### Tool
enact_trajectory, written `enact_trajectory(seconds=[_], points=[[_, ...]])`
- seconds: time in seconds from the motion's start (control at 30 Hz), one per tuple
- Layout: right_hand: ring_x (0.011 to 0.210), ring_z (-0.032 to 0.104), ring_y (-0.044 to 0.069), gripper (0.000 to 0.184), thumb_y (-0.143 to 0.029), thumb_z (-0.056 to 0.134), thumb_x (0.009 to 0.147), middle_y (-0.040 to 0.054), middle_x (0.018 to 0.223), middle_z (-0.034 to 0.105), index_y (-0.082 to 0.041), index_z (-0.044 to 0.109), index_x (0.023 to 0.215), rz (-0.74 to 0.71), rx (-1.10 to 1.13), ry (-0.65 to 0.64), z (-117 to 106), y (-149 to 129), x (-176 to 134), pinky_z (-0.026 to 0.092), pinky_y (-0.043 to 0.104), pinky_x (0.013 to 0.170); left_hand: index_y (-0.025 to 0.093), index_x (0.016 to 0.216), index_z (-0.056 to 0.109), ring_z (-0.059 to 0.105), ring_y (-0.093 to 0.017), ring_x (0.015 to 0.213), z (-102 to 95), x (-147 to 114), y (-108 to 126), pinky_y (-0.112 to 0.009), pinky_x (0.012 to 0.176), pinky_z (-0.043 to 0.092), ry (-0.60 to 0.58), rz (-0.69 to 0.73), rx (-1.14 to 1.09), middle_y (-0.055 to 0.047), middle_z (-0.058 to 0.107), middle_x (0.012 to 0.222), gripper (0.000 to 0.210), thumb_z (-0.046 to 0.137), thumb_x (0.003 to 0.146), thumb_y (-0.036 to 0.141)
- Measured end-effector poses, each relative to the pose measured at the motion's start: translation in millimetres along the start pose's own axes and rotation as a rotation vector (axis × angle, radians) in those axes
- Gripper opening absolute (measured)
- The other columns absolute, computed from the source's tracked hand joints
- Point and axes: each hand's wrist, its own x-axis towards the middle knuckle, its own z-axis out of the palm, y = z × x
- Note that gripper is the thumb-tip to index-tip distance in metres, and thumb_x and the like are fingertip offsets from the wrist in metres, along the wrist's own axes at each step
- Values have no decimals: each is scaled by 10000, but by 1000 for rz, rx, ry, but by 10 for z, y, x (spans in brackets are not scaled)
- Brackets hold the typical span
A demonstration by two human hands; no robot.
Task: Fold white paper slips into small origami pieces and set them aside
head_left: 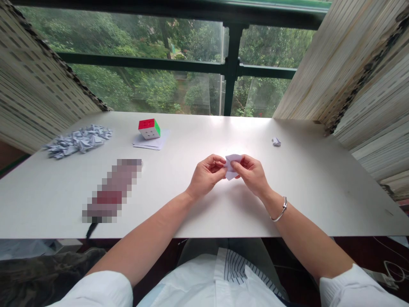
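Between my hands, just above the white table, is a small piece of folded white paper (230, 171). My left hand (207, 174) pinches its left edge between thumb and fingers. On the other side my right hand (252, 172) is closed on it, the thumb lying flat across the front of the paper. Fingers of both hands partly hide its shape, and the fingers behind it are mostly out of sight.
A heap of folded paper pieces (79, 140) lies at the far left. A puzzle cube (149, 129) rests on paper sheets (147, 146). A pixelated object (111, 192) lies front left. One small folded paper (276, 142) sits back right on the table (303, 170).
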Motion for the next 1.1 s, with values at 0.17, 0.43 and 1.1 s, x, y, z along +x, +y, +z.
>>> enact_trajectory(seconds=[0.17, 0.43, 1.1], points=[[628, 607, 134, 201, -358, 666, 789, 12, 710, 647, -162, 669, 836, 6, 24, -43, -1, 13, -5, 489, 249, 543, 153, 806, 641, 625, -109, 648, 4, -4, 28, -231, 597, 527, -45, -19, 8, 5, 650, 724, 128, 710, 700, 173], [637, 625, 138, 220, -375, 685, 784, 19, 714, 668, -168, 703, 854, 31, 122, -93, -10, -2, -7, 510, 267, 586, 150, 830, 685, 652, -146, 756, -15, -14, 24, -273, 679, 532, -78, -49, -38, -44, 706, 859, 206, 786, 680, 248], [760, 642, 164, 203, -355, 685, 790, 28, 847, 685, -207, 670, 928, -84, -22, -81, -13, 10, -15, 527, 283, 644, 148, 842, 698, 619, -138, 723, -84, 52, 33, -244, 623, 500, -47, -198, -6, -44, 675, 811, 228, 751, 742, 346]])
